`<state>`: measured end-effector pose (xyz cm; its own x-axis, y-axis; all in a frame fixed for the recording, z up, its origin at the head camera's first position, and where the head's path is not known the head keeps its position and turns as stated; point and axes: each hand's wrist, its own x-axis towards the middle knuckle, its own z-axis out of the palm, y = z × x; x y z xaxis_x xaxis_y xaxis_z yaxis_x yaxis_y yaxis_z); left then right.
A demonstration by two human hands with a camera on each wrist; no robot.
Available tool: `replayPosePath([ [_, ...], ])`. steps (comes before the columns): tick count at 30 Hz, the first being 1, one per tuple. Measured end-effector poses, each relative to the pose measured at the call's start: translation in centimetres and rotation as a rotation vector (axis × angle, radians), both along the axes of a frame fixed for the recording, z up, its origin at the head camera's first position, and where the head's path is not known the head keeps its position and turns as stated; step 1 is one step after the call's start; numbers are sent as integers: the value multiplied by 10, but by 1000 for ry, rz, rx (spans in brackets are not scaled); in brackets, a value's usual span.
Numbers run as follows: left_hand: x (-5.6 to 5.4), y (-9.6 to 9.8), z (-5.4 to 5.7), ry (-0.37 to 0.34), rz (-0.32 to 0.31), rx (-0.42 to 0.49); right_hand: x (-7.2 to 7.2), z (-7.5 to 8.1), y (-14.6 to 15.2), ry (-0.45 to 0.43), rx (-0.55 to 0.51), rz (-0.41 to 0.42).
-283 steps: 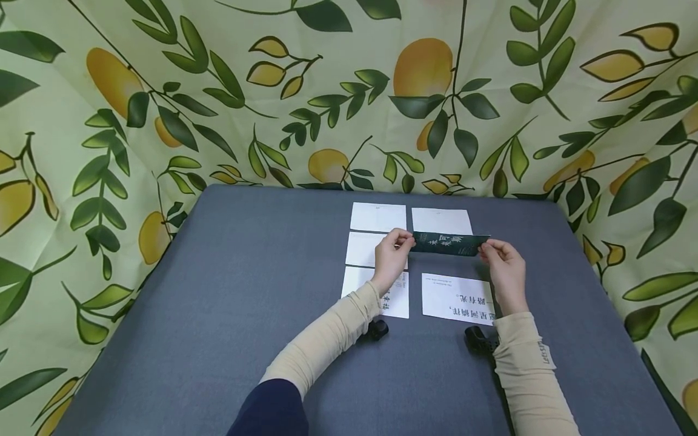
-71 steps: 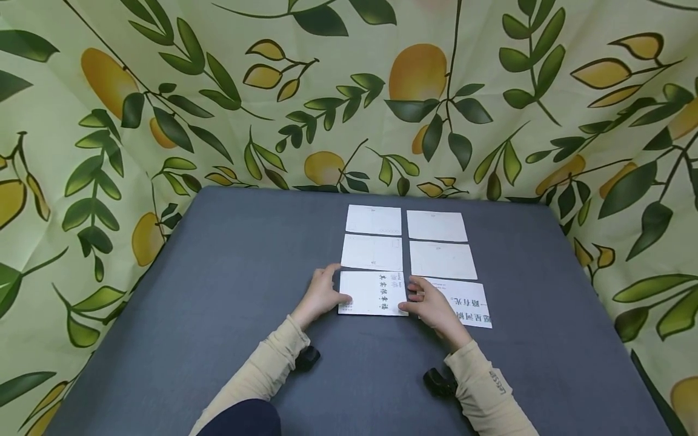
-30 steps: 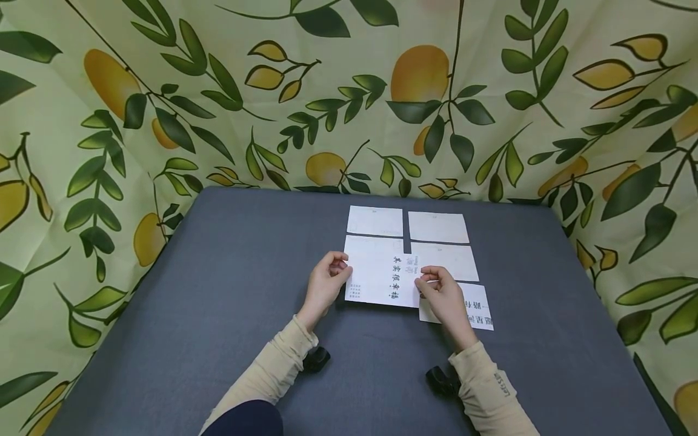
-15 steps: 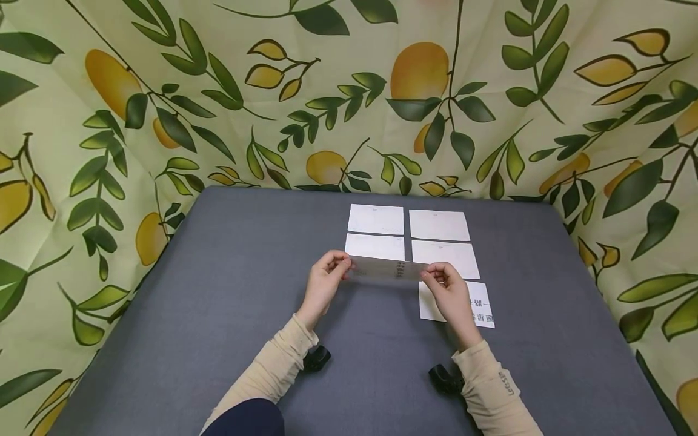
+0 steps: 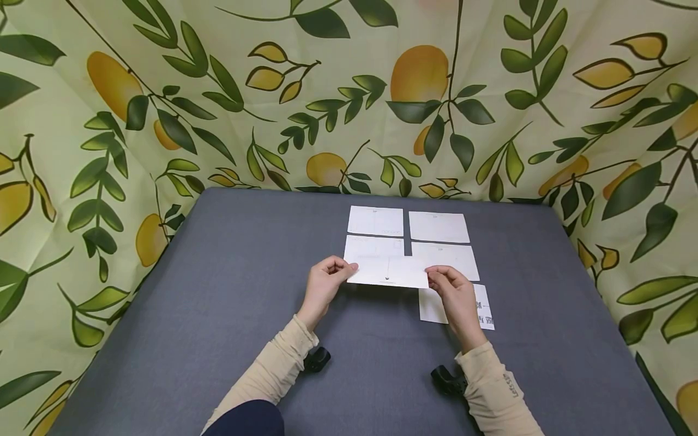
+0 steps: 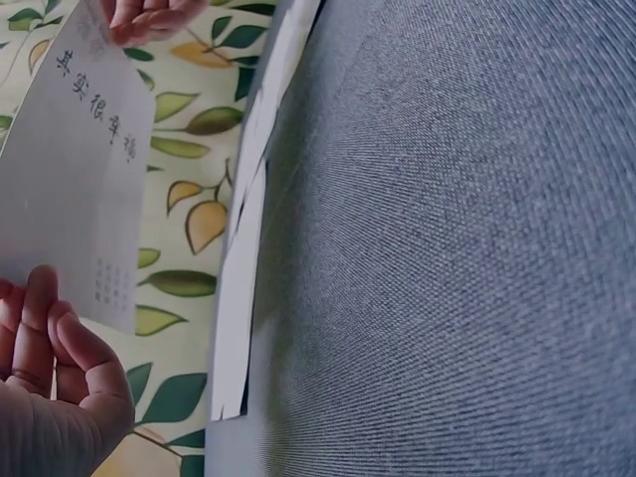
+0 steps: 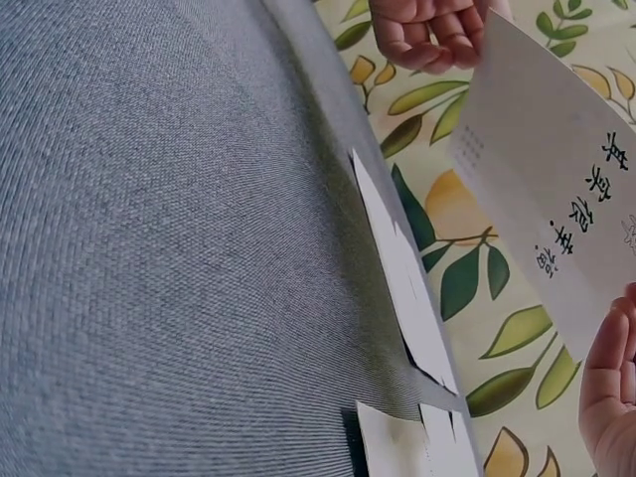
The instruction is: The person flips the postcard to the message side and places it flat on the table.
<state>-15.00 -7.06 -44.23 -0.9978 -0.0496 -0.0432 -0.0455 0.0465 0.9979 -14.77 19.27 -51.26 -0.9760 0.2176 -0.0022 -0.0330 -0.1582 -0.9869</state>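
Card (image 5: 387, 272), white and rectangular, is up off the worktop (image 5: 218, 315) between your two hands, stretched lengthwise from one to the other. Your left hand (image 5: 322, 287) pinches its left end, with the thumb on the upper face, and your right hand (image 5: 457, 300) pinches the right end. The face turned up to your head camera is nearly plain, with a thin line and a small dark mark close to the near edge; in both wrist views you can see the other face, with a line of large dark Chinese characters and small print near your left hand. From above, the held card overlaps the near parts of the middle-left card (image 5: 371, 245) and the middle-right card (image 5: 446, 261), both lying white side up. Beyond them you have the far-left card (image 5: 375, 221) and the far-right card (image 5: 438, 227), side by side with a narrow gap. The near-right card (image 5: 432, 307) lies flat under your right hand, which partly covers it, and dark characters show at its right end. A leaf-and-fruit patterned cloth (image 5: 349, 115) hangs behind the worktop.
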Motion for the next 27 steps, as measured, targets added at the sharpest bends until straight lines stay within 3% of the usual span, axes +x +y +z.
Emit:
replayPosePath([
  [6, 2, -1, 1, 11, -22, -84, 7, 7, -5, -5, 219, 13],
  [10, 1, -3, -1, 47, -59, -183, 17, 30, -15, -31, 408, 35],
  [15, 0, -4, -3, 54, -93, -302, 25, 56, -25, -132, 601, 84],
  [22, 2, -5, -5, 33, -104, -334, 22, 55, -24, -171, 717, 180],
  [27, 1, -5, -7, 109, -122, -508, 21, 54, -26, -183, 754, 211],
])
